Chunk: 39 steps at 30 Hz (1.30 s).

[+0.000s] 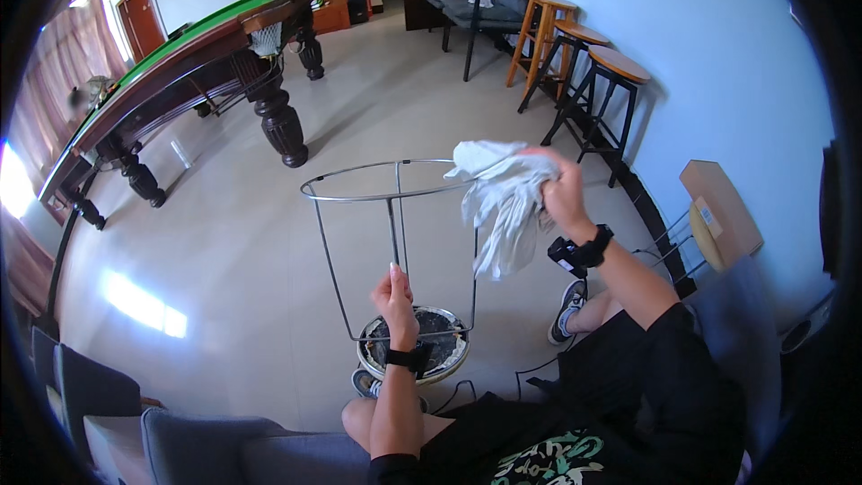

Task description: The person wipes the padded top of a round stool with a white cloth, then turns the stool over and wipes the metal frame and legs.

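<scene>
Before me a round stool stands upside down, its thin metal frame (328, 249) upward and the dark underside of its seat (441, 343) on the floor side. My left hand (396, 303) is closed around one of the metal legs, partway down. A crumpled white cloth (502, 215) is bunched in my right hand (562, 192). The cloth covers the right part of the metal ring (357, 199) at the top of the frame, and its loose end hangs down beside a leg. Part of the seat is hidden behind my left wrist.
A snooker or pool table (222, 17) stands at the far left. Several bar stools (616, 67) and grey armchairs (502, 0) line the right wall. Nearer on the right, a cardboard box (724, 209) rests on a yellow-seated stool (704, 236). Dark cables (539, 369) lie near my feet.
</scene>
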Motion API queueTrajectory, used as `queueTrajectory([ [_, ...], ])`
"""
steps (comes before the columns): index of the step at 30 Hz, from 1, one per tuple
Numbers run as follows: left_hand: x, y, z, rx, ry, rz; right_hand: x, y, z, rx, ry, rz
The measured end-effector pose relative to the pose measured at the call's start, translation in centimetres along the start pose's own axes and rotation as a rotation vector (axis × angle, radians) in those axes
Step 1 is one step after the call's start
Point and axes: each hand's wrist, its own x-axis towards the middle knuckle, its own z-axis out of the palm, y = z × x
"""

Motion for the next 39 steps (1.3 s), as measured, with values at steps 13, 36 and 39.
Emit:
queueTrajectory([
  [13, -0.6, -7.8, -2.5, 0.0, 0.037, 0.124, 6.3, -8.8, 17.8, -0.439, -0.552, 0.104],
  [36, 5.4, -14.3, -8.2, 0.133, 0.337, -0.218, 3.3, -7.5, 6.2, -0.383, -0.281, -0.301],
  [39, 5.3, -16.6, -7.7, 0.119, 0.114, -0.199, 4.8, -7.4, 4.3, -0.339, -0.262, -0.341],
])
